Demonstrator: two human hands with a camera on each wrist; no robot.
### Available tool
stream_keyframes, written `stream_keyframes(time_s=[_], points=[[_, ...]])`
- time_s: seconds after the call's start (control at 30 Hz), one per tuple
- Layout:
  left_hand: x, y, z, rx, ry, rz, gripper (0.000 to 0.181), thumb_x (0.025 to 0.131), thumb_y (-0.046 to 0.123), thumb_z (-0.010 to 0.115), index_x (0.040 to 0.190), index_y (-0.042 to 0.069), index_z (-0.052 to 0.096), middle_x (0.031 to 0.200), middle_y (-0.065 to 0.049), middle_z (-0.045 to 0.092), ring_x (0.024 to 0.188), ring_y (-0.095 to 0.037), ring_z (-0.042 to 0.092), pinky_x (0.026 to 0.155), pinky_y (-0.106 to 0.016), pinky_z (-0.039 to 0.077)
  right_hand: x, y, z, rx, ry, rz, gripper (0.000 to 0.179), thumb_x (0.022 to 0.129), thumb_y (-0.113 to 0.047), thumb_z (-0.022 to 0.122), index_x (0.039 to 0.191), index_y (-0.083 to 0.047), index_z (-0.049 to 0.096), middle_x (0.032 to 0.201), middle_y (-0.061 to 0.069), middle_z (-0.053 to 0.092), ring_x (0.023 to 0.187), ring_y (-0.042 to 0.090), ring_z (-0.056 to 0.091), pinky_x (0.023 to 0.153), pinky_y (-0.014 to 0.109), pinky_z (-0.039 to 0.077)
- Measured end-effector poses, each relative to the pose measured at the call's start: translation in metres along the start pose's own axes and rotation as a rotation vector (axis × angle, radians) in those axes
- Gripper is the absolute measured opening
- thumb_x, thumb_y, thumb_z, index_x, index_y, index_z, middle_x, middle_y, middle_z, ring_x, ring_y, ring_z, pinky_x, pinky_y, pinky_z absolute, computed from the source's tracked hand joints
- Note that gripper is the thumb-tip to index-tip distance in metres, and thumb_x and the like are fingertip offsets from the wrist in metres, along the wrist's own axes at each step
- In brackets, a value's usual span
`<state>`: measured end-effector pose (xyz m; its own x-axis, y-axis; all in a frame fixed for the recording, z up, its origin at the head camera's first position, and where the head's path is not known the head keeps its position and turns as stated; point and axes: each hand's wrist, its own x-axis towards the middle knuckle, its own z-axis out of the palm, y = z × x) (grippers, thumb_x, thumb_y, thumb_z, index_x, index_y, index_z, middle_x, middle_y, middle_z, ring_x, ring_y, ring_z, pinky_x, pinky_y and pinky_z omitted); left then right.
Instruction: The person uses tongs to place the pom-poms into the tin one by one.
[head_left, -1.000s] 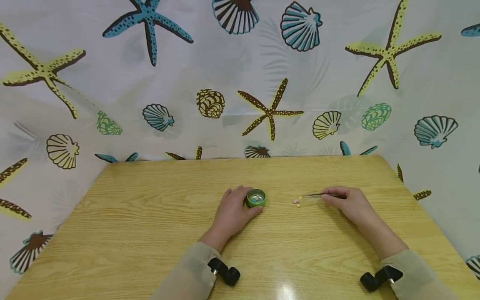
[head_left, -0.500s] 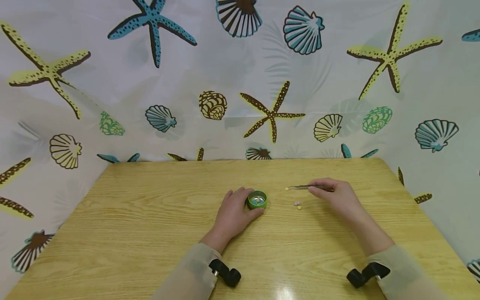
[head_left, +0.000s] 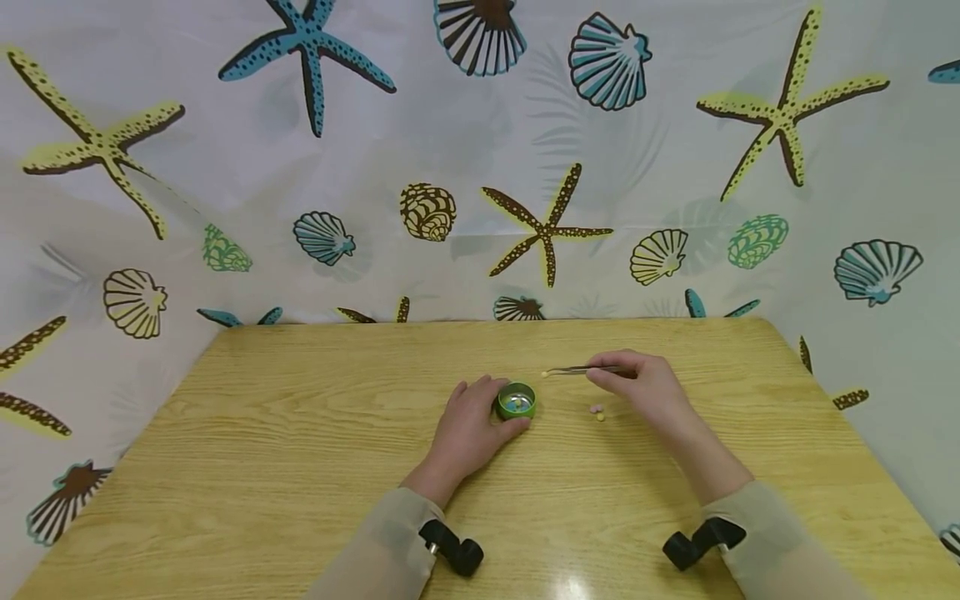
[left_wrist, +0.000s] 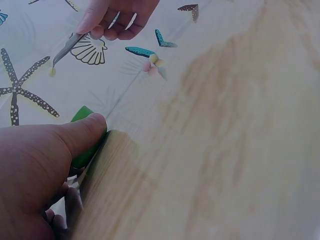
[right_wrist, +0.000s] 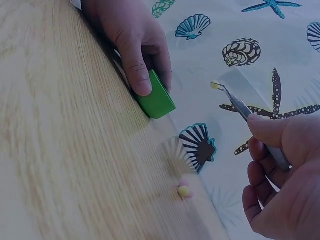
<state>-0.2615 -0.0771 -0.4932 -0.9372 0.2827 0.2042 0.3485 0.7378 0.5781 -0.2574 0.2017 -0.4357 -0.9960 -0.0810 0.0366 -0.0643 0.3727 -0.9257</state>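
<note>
My left hand (head_left: 468, 429) grips a small round green tin (head_left: 517, 401) on the table, thumb on the near side and fingers behind. Inside its silvery wall I see a yellow spot and some blue, too small to make out. With my right hand (head_left: 645, 387) I hold curved metal tweezers (right_wrist: 240, 106) between thumb and fingers. A tiny yellow ball (right_wrist: 214, 85) is pinched at their tips, above the table and to the right of the tin. Several loose pink and yellow balls (head_left: 597, 412) lie together on the wood, below and left of my right hand.
The wooden table (head_left: 300, 467) stretches to a white cloth backdrop (head_left: 465, 108) printed with starfish and shells, which also rises at both sides. Black wrist mounts (head_left: 452, 547) sit on both sleeves.
My right hand has lifted a yellow ball from the loose group with the tweezers and carried it left toward the tin. My left hand keeps its grip in the same place.
</note>
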Motion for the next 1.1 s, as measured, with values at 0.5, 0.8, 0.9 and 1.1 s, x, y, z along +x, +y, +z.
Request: stream_keyframes(time_s=[0.5,0.8,0.9,1.1], points=[[0.001,-0.001,0.001,0.007,0.0,0.0,0.063,0.1,0.038,0.085,0.149,0.003,0.065,0.15,-0.017,0.066,0.155,-0.039,0.047,0.136,-0.056,0.02,0.009,0.0,0.021,-0.004,-0.007,0.024,0.025,0.106,-0.025,0.08,0.125,-0.009,0.081,0.123,0.012,0.072,0.104,0.032,0.067,0.077,0.038,0.067],[0.001,0.0,0.001,0.006,-0.002,-0.006,0.064,0.101,0.039,0.085,0.15,0.003,0.064,0.151,-0.017,0.065,0.155,-0.038,0.047,0.136,-0.055,0.019,0.009,0.002,0.026,-0.055,-0.02,-0.001,0.022,0.108,-0.023,0.077,0.123,-0.009,0.082,0.123,0.011,0.072,0.1,0.025,0.065,0.077,0.035,0.066],[0.001,-0.001,0.001,0.008,0.0,-0.004,0.064,0.101,0.039,0.085,0.15,0.003,0.064,0.151,-0.017,0.065,0.155,-0.038,0.047,0.136,-0.055,0.019,0.009,0.002,0.027,-0.064,-0.026,-0.01,0.021,0.108,-0.023,0.077,0.123,-0.009,0.082,0.125,0.01,0.072,0.102,0.023,0.064,0.079,0.036,0.066],[0.001,-0.001,0.001,0.008,0.001,0.0,0.064,0.101,0.038,0.085,0.15,0.003,0.064,0.151,-0.017,0.066,0.155,-0.038,0.047,0.136,-0.054,0.019,0.008,0.004,0.028,-0.067,-0.022,-0.011,0.022,0.108,-0.024,0.076,0.124,-0.01,0.082,0.126,0.011,0.072,0.102,0.023,0.065,0.079,0.036,0.066]])
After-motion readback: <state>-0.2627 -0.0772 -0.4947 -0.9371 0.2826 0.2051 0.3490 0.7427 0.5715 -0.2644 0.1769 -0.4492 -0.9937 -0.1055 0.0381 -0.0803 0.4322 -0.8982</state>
